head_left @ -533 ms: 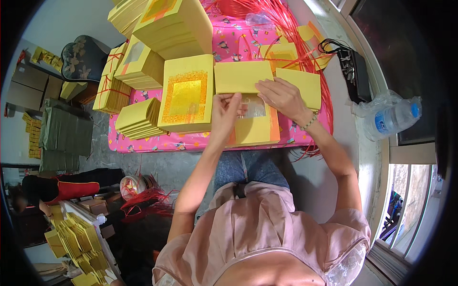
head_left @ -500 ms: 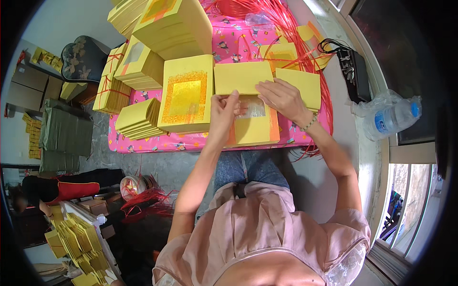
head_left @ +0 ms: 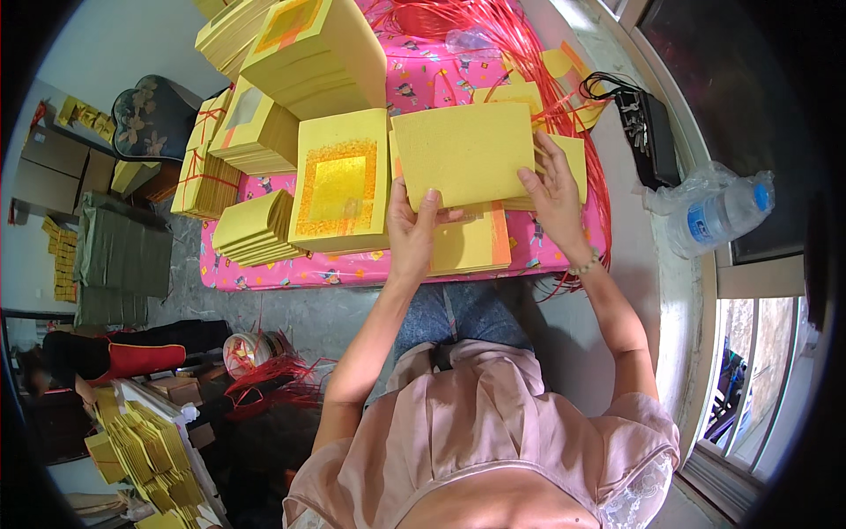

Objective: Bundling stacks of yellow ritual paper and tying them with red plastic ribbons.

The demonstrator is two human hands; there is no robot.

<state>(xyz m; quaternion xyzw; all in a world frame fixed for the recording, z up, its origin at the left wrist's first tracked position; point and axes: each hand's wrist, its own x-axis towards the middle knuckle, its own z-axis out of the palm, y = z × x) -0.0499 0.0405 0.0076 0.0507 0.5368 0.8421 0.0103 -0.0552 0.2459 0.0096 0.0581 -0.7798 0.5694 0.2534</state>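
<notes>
A folded sheet of yellow paper (head_left: 463, 154) is raised a little above a stack of yellow paper sheets (head_left: 467, 251) with an orange strip. My left hand (head_left: 412, 231) pinches its lower left corner, thumb in front and fingers partly hidden behind. At the lower right edge my right hand (head_left: 557, 196) holds it between thumb and fingers. Part of another folded yellow piece shows behind the right fingers. Just left of the sheet sits a thick stack of yellow paper (head_left: 319, 128) with a gold-and-orange square printed on top.
Folded yellow papers (head_left: 256, 225) lie at the left of the pink patterned tabletop (head_left: 410, 66), below taller stacks (head_left: 352, 62). Red plastic strips (head_left: 520, 44) trail down the right side. A black pouch with keys (head_left: 648, 132) and a bottle (head_left: 727, 216) rest on the sill. Another person (head_left: 132, 357) works lower left.
The folded sheet has been lifted and tilted up from the stack. My right hand has moved right and down, from pressing on the paper to gripping its right edge.
</notes>
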